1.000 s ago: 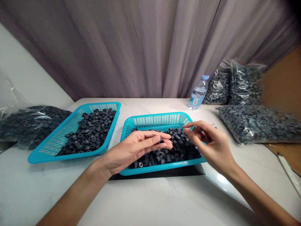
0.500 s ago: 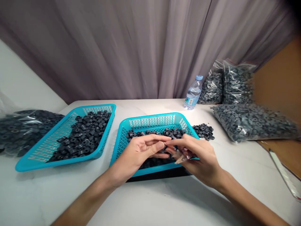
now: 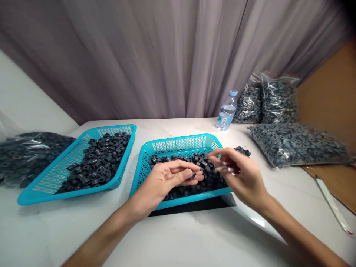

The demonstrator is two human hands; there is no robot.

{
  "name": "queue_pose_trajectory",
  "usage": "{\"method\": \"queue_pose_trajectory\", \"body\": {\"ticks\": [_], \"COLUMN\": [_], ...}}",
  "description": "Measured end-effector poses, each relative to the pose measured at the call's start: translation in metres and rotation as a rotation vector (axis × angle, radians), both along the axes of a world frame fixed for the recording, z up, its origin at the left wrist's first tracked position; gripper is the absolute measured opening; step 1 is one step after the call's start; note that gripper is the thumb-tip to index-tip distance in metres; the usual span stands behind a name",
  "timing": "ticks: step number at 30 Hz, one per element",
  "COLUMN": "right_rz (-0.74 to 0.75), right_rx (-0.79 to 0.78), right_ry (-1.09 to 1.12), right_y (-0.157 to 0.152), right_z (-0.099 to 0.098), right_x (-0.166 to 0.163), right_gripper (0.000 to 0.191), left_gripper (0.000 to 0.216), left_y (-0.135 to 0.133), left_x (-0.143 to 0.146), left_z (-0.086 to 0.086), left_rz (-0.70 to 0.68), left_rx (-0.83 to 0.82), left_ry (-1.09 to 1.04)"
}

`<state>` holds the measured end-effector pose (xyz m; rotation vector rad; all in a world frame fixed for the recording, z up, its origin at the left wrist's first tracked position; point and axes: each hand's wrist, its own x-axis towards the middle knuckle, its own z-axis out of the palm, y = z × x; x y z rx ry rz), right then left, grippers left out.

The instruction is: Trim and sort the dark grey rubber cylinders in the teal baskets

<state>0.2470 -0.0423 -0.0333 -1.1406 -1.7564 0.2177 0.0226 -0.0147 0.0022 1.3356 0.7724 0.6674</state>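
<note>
A turquoise basket (image 3: 178, 144) in front of me holds several small black ring-shaped parts (image 3: 203, 174). My left hand (image 3: 169, 180) lies palm up over the basket's near side, fingers curled loosely around a black ring part (image 3: 192, 175) at its fingertips. My right hand (image 3: 241, 176) hovers over the basket's right side, blurred by motion, thumb and fingers pinched together; what they hold I cannot make out. A small heap of black rings (image 3: 242, 150) lies on the table just right of the basket.
A second turquoise basket (image 3: 55, 174) with black rings stands at the left. Clear bags of rings lie at the far left (image 3: 19, 155) and at the right (image 3: 294, 144), with two more upright behind (image 3: 275, 98). A water bottle (image 3: 226, 111) stands at the back. White table (image 3: 178, 237).
My right hand has drawn away from the left hand's fingertips, up and to the right over the basket. The left hand has stayed nearly still.
</note>
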Motion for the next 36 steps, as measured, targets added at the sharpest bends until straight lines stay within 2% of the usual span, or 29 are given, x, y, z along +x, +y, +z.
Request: {"method": "queue_pose_trajectory", "body": {"ticks": [3, 6, 8, 10, 13, 16, 19, 21, 25, 27, 30, 33, 36], "right_rz": [-0.303, -0.596, -0.67, -0.681, -0.669, -0.646, -0.576, -0.508, -0.341, -0.216, -0.104, -0.064, -0.032], "right_rx": [-0.049, -0.275, -0.398, -0.433, -0.4, -0.315, -0.228, -0.193, -0.203, -0.251, -0.307, -0.333, -0.312], "right_ry": [-0.036, -0.26, -0.367, -0.399, -0.357, -0.273, -0.185, -0.158, -0.283, -0.406, -0.553, -0.585, -0.587], "right_y": [0.016, 0.031, 0.038, 0.041, 0.04, 0.038, 0.035, 0.034, 0.036, 0.043, 0.056, 0.066, 0.069], "right_z": [-0.003, -0.012, -0.019, -0.023, -0.024, -0.021, -0.019, -0.017, -0.007, -0.001, 0.008, 0.012, 0.011], "right_x": [0.03, 0.057, 0.068, 0.07, 0.066, 0.061, 0.057, 0.052, 0.034, 0.024, 0.011, 0.006, 0.004], "right_gripper": [0.017, 0.022, 0.029, 0.03, 0.027, 0.026, 0.03, 0.03, 0.021, 0.018, 0.014, 0.014, 0.017], "left_gripper": [0.026, 0.029, 0.029, 0.029, 0.029, 0.029, 0.024, 0.022, 0.015, 0.017, 0.023, 0.029, 0.037], "left_y": [0.0, 0.0, 0.0, 0.0, 0.001, 0.009, 0.027, 0.043, 0.074, 0.083, 0.086, 0.08, 0.073], "left_x": [-0.002, -0.004, -0.006, -0.006, -0.008, -0.021, -0.051, -0.081, -0.141, -0.161, -0.173, -0.169, -0.157], "left_z": [0.001, 0.002, 0.002, 0.003, 0.007, 0.019, 0.034, 0.039, 0.032, 0.024, 0.018, 0.019, 0.022], "left_rz": [-0.016, -0.031, -0.042, -0.04, -0.013, 0.12, 0.435, 0.672, 0.937, 0.969, 0.912, 0.877, 0.901], "left_rx": [-0.024, -0.054, -0.071, -0.083, -0.056, 0.118, 0.369, 0.472, 0.577, 0.601, 0.62, 0.617, 0.636], "left_ry": [0.006, 0.006, -0.004, -0.009, 0.011, 0.125, 0.29, 0.403, 0.777, 0.953, 1.173, 1.306, 1.335]}}
